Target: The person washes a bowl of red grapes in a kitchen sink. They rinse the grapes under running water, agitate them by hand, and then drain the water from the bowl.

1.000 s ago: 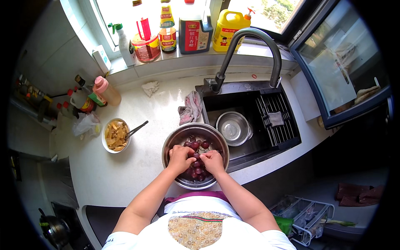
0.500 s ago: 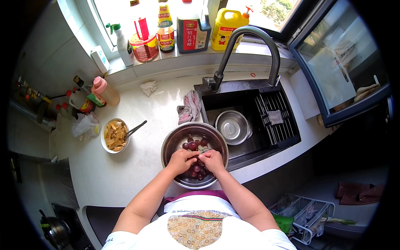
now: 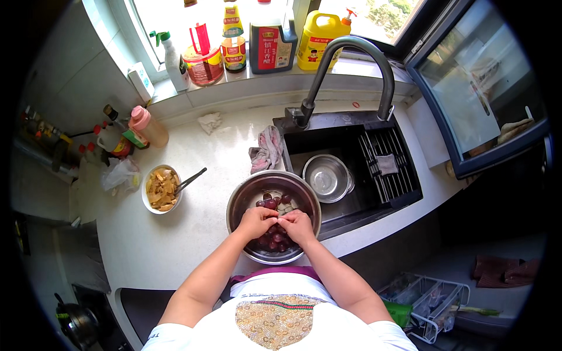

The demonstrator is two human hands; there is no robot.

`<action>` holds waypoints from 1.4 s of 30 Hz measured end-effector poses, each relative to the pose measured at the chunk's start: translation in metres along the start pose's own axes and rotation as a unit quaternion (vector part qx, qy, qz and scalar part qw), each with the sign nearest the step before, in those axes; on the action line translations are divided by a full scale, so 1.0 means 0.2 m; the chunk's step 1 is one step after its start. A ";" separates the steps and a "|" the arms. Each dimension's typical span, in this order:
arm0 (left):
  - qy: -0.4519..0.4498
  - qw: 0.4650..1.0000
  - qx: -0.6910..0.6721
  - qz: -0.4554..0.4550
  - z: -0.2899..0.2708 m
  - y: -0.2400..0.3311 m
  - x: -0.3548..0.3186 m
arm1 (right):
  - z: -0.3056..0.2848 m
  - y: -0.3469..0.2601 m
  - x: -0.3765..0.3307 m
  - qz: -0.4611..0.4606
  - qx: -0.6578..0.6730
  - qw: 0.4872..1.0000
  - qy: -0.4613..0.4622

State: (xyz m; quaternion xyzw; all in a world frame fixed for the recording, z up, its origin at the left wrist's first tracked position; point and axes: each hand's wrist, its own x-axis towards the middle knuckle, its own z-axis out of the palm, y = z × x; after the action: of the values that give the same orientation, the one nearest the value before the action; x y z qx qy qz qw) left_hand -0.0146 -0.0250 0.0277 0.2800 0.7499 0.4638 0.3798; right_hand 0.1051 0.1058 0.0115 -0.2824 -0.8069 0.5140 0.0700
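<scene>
Dark red grapes (image 3: 274,238) lie in a large steel basin (image 3: 234,202) at the counter's front edge, beside the sink. Both my hands reach over the basin, fingertips meeting above the grapes. My left hand (image 3: 255,223) is closed in a pinch, and so is my right hand (image 3: 297,226), thumb against forefinger. Whatever sits between the fingertips is too small and covered to make out. More grapes show just beyond the fingers, with a few pale greenish bits among them.
To the right, the black sink (image 3: 351,213) holds a small steel bowl (image 3: 325,178) under a curved faucet (image 3: 336,47). A rag (image 3: 267,150) lies at its left edge. Further left stands a white bowl (image 3: 146,196) of food with dark utensils. Bottles line the windowsill.
My hands stay over the basin with fingertips together. The right fingers have shifted slightly left and down, and the grapes beneath have moved a little.
</scene>
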 end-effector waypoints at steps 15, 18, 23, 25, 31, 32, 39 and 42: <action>0.049 0.998 -0.015 0.041 0.00 -0.01 -0.02 | 0.00 0.03 0.01 -0.009 0.005 1.000 0.014; 0.112 0.992 0.011 0.061 0.02 -0.03 -0.04 | 0.02 0.05 0.02 -0.012 0.001 1.000 0.019; 0.220 0.971 0.056 0.074 -0.01 0.02 -0.04 | 0.02 0.04 0.01 -0.004 -0.018 0.999 0.041; 0.164 0.976 0.141 0.030 -0.06 0.05 -0.05 | 0.03 0.03 0.01 -0.002 -0.026 0.998 0.058; 0.045 0.944 0.324 0.033 0.00 0.08 -0.12 | 0.05 -0.02 0.03 -0.019 -0.052 0.987 0.150; 0.086 0.944 0.313 0.064 0.04 0.04 -0.11 | 0.05 -0.04 0.05 -0.029 -0.051 0.986 0.157; 0.167 0.944 0.284 0.013 0.04 -0.03 -0.07 | 0.04 -0.24 -0.13 0.042 -0.226 0.971 -0.067; 0.127 0.957 0.261 0.007 0.05 -0.01 -0.07 | 0.05 -0.26 -0.15 0.013 -0.203 0.975 -0.088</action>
State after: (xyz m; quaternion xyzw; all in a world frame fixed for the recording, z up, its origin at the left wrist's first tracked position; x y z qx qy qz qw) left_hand 0.0012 -0.0321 0.0272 0.3136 0.8847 0.2864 0.1923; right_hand 0.1061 0.0664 0.0572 -0.2549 -0.8938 0.3629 -0.0669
